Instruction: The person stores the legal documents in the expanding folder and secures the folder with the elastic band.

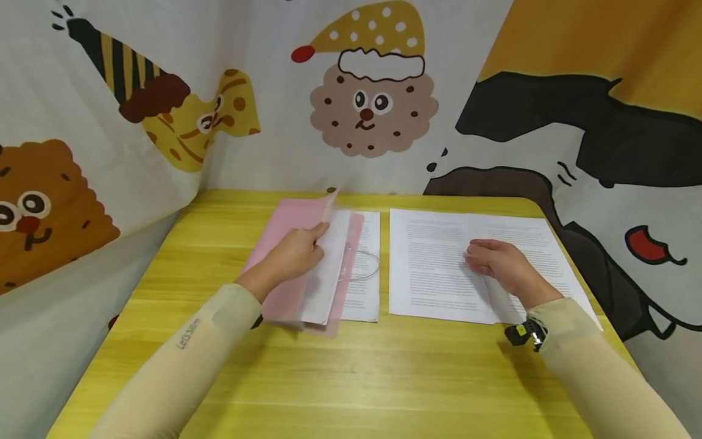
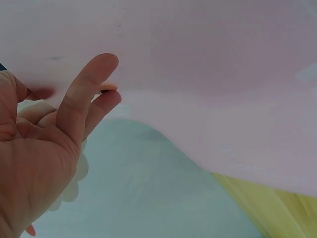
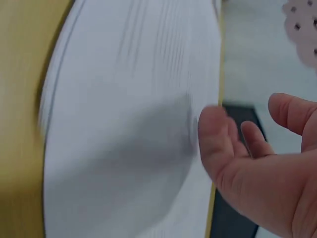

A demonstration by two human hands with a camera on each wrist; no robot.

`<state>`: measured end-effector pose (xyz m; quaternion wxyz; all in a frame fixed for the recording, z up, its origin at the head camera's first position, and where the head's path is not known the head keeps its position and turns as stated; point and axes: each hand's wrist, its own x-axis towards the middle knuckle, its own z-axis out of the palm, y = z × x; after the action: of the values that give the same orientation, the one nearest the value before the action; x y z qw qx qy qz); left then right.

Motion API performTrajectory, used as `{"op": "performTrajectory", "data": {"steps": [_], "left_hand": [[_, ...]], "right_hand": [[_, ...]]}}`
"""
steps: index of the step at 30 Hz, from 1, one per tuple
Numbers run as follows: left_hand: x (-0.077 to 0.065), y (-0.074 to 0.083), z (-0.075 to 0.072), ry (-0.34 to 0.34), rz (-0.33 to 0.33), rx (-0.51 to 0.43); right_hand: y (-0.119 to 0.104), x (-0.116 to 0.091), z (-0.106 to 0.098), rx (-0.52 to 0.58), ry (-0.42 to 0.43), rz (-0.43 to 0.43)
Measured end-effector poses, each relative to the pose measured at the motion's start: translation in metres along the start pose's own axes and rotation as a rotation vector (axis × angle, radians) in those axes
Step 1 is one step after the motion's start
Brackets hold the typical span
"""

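On the left side of the table lies a pink translucent folder (image 1: 285, 231), its cover partly raised, with white sheets (image 1: 323, 299) and a ring binding (image 1: 368, 266) at its right. My left hand (image 1: 298, 253) holds the cover; in the left wrist view the film (image 2: 208, 74) passes between its thumb and fingers. Over the right-hand printed papers (image 1: 439, 268) hovers my right hand (image 1: 499, 265), fingers loosely bent and thumb apart. In the right wrist view its fingertips (image 3: 213, 119) are right at the bent edge of a sheet (image 3: 124, 119).
The yellow wooden table (image 1: 351, 378) carries the folder and papers towards its back. Behind it hangs a white curtain (image 1: 263, 164) with cartoon prints. A black device (image 1: 523, 333) is strapped to my right wrist.
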<state>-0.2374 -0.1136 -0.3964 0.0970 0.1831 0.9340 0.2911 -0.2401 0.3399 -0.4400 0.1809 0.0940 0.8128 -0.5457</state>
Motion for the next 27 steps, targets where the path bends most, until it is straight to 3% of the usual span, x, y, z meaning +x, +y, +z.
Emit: {"op": "performTrajectory", "data": {"steps": [5,9,14,21,24,27], "left_hand": [[0.000,-0.005,0.006,-0.016,-0.015,-0.001],[0.002,-0.006,0.015,-0.031,-0.020,-0.012],[0.007,-0.006,0.028,-0.056,0.005,-0.010],[0.005,-0.007,0.028,-0.034,0.025,-0.007],[0.002,-0.009,0.024,-0.013,0.031,0.003],[0.001,-0.008,0.018,0.013,0.042,0.014]], "right_hand": [[-0.026,0.012,0.057,0.248,-0.211,-0.006],[-0.044,0.027,0.103,0.309,-0.308,-0.011],[-0.060,0.041,0.136,0.307,-0.311,0.023],[-0.077,0.050,0.152,0.418,-0.254,0.161],[-0.082,0.054,0.162,0.379,-0.269,0.170],[-0.084,0.057,0.172,0.270,-0.280,0.140]]}}
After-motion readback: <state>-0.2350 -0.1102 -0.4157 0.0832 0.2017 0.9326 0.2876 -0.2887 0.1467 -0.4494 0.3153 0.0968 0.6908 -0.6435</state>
